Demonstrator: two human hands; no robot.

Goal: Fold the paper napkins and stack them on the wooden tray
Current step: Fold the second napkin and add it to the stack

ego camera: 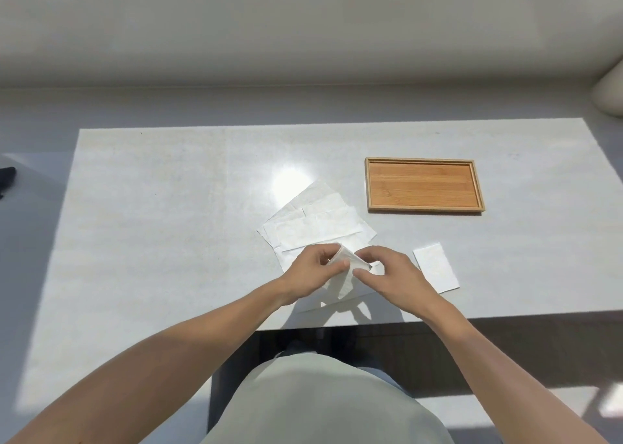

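Meanwhile, both the left hand [315, 268] and right hand [384, 270] pinched a half-folded paper napkin [344, 275] above the white table [168, 207], well short of the empty wooden tray [424, 184]. Loose, unfolded napkins [317, 222] lay just beyond the hands, left of the tray; one folded napkin [436, 267] lay nearer than it. Thin paper could tear or crease crookedly if pulled unevenly; nothing blocked the tray.

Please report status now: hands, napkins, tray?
Left hand and right hand: each grip on one napkin, mid-fold. Folded napkin on table. Wooden tray empty. Path unobstructed.
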